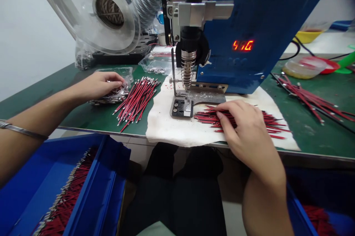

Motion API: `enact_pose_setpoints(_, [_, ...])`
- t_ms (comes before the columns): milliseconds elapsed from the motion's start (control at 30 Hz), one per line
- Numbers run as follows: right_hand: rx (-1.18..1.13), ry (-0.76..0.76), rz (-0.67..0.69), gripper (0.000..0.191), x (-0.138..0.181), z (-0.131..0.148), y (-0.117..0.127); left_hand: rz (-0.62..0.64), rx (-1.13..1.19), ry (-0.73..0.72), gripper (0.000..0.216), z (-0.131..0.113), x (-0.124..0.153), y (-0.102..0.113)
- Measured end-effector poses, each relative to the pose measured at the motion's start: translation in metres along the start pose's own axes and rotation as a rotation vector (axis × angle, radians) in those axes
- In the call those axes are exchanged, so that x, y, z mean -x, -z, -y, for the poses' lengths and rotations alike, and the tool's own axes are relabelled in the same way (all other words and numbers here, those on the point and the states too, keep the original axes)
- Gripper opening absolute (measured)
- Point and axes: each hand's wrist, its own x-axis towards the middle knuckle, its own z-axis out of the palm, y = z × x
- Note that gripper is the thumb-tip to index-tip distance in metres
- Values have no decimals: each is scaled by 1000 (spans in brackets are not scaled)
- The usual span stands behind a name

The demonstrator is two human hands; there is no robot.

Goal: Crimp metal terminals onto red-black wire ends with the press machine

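Note:
My left hand (104,85) reaches into a clear plastic bag (127,75) of small metal parts (111,98), its fingertips closed together; whatever they pinch is hidden. Beside it lies a bundle of red and black wires (137,99) with metal ends. My right hand (241,125) rests over a pile of red and black wires (271,123), thumb and forefinger pinched at the pile's near side. Between the hands, a small black fixture with a metal clamp (188,106) sits under the spring-wrapped tip (188,67) of a soldering machine.
A blue machine housing (238,14) with a red digital display stands behind the right hand. White cloth (166,128) covers part of the green table (80,117). A blue bin (94,177) of wires is at lower left. More wires (313,99) lie at right, near plastic bowls (305,66).

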Motion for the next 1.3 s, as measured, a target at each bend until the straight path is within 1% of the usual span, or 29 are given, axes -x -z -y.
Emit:
enact_pose_setpoints(333, [7,-14,19,13,0,1,0,3,-5,-19,52,-2,0,0])
enact_pose_setpoints(633, [-8,-20,8,10,0,2,1,-12,-15,-13,50,-2,1,-1])
enact_pose_setpoints(1067, [-12,-25,1,9,0,1,1,-14,-60,-59,55,4,-2,-2])
enact_pose_setpoints(1300, [5,-7,-10,10,1,0,0,-19,-83,-69,54,-3,2,-2])
